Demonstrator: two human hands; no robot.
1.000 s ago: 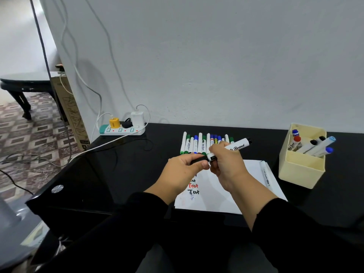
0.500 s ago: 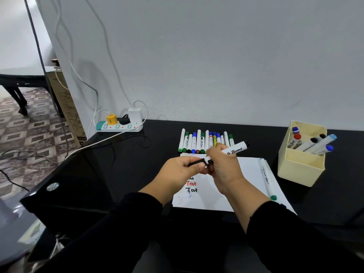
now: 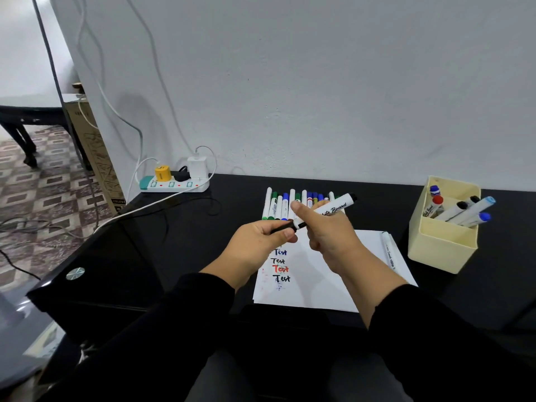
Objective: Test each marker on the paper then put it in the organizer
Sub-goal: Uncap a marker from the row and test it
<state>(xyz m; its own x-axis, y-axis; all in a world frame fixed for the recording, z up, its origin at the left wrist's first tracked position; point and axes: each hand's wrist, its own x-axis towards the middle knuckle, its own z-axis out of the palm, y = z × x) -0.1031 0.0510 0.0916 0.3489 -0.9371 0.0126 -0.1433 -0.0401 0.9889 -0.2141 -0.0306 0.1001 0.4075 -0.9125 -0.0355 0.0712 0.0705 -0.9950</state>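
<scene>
Wall: grey, rising behind the black table.
Paper: lying on table, showing "Test" lines.
Organizer: standing right of paper, holding markers.
Left hand: pinching the black cap.
Right hand: gripping the whiteboard marker above the paper.

a black table carries a white paper at its front edge. a row of markers and a power strip lie along the back edge, a cream organizer toward the right edge, one marker on the paper.

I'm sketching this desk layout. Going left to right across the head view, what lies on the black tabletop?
Power strip → row of markers → paper → loose marker → organizer.
</scene>
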